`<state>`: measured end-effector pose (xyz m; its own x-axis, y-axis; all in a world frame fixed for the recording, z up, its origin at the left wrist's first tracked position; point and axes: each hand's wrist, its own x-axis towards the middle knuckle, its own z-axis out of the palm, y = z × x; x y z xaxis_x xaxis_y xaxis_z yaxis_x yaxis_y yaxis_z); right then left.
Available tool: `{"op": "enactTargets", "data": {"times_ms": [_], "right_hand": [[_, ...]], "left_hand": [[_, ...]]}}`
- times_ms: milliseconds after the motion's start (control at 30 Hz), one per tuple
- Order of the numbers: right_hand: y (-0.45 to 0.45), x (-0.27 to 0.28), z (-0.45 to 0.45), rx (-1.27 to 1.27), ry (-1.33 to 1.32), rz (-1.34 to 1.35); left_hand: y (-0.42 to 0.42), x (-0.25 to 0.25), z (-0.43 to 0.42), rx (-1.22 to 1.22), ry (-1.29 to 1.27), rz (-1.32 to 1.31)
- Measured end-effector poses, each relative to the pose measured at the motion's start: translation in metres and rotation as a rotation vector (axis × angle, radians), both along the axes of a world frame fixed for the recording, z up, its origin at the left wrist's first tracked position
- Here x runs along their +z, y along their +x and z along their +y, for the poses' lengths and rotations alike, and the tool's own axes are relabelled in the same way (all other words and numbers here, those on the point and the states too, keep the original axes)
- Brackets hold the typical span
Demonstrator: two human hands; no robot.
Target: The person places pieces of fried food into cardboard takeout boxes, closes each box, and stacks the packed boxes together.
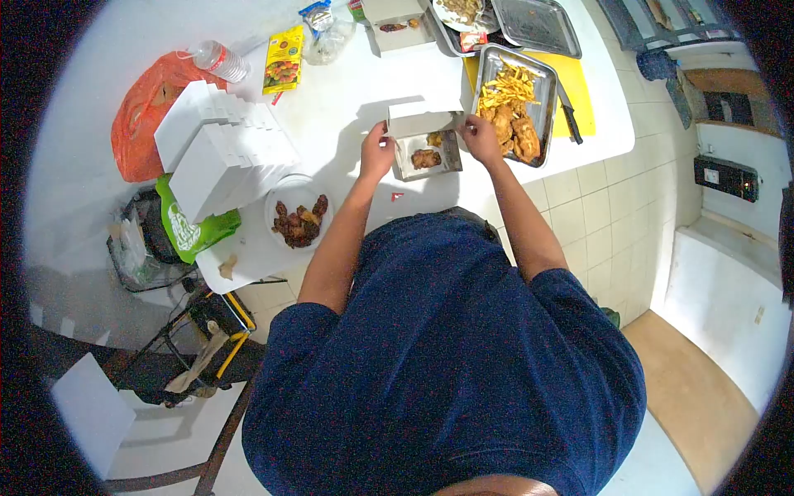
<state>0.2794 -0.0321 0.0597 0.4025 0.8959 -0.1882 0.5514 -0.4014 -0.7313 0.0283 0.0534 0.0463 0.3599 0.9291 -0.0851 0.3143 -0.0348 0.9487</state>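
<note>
An open white box stands on the table in front of me, with its lid raised on the far side. Inside it lie a browned piece of chicken and a smaller yellowish piece. At the box's left edge, near the lid, my left hand has its fingers bent against the cardboard. My right hand is at the right edge by the lid's corner, fingers curled together. The fingertips of both hands meet the box's sides.
A tray of fries and fried chicken sits right, beside a knife on a yellow board. To the left are a bowl of dark wings and stacked white boxes. Another open box stands at the back.
</note>
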Motion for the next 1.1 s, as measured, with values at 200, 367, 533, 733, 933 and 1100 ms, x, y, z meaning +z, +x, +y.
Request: {"op": "enactTargets", "data": {"times_ms": [200,367,533,733,933,1100], "right_hand": [[-0.016,-0.008,-0.023,-0.045,0.186,-0.118],[-0.017,-0.015,-0.034,0.03,0.137,-0.112],[-0.014,-0.042,-0.05,-0.075,0.22,0.162],[-0.009,-0.036,-0.045,-0.405,0.002,0.901],[-0.008,0.02,-0.016,-0.357,-0.199,0.728],[0.002,0.014,-0.007,-0.442,-0.228,0.785]], "left_hand": [[-0.007,0.011,-0.019,0.001,0.031,-0.009],[-0.015,0.003,-0.032,-0.072,0.135,0.049],[-0.028,-0.002,-0.036,-0.174,0.128,0.093],[-0.025,-0.005,-0.025,-0.091,-0.291,-0.187],[-0.013,0.004,0.006,0.043,-0.608,-0.18],[-0.009,0.022,0.017,0.059,-0.714,-0.124]]}}
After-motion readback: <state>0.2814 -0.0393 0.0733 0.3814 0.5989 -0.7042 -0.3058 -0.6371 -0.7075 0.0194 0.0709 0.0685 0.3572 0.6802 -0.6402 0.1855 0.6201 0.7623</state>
